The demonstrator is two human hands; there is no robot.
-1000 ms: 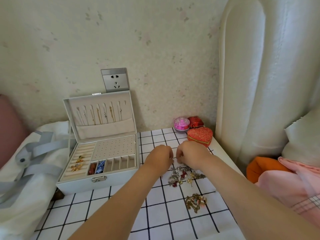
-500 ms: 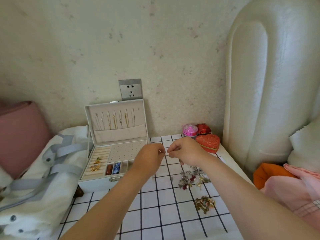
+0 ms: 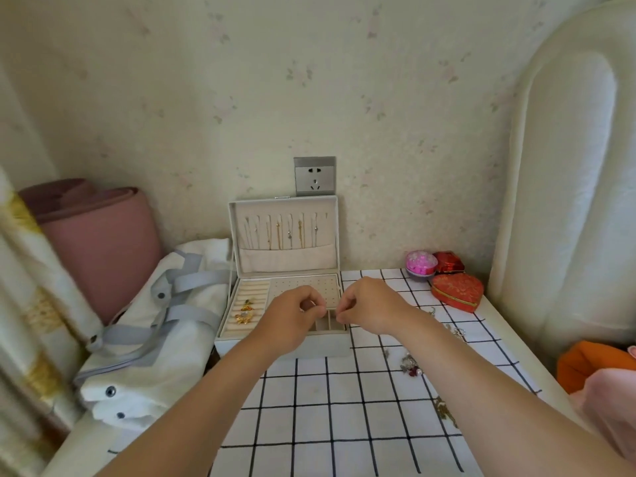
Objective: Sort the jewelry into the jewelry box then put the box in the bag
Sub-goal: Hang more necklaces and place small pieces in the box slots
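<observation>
Hands: two, both bare. Left hand (image 3: 292, 318) and right hand (image 3: 371, 309) hover close together over the front compartments of the jewelry box (image 3: 309, 351). On each, the fingers are curled and thumb and forefinger tips are pinched together. Cannot tell if anything thin is held between them, too small.

One jewelry box, open, lid (image 3: 285, 232) upright against the wall, on the left back part of the checked cloth (image 3: 344, 407). About six chains (image 3: 300, 232) hang inside the lid; the exact count is blurry. Two gold pieces (image 3: 245, 313) sit on the ring rolls at the box's left. The left hand covers most of the small front compartments, so their contents are hidden.

One white bag (image 3: 155, 339) with grey straps lies just beside the box on its left, touching it.

Loose jewelry is on the cloth in four spots right of the box: one cluster (image 3: 411, 364), one gold tangle (image 3: 445, 411) partly hidden by the right forearm, and two small bits (image 3: 457, 332) near the right wrist.

Three trinket boxes stand at the back right corner: one pink round (image 3: 420, 264), one red square (image 3: 447, 262), one red heart (image 3: 457, 290), all close together.

One wall socket (image 3: 315, 176) is above the lid. One pink rolled mat (image 3: 103, 242) stands behind the bag. One white padded headboard (image 3: 568, 201) is on the right, with orange fabric (image 3: 592, 363) below it.
</observation>
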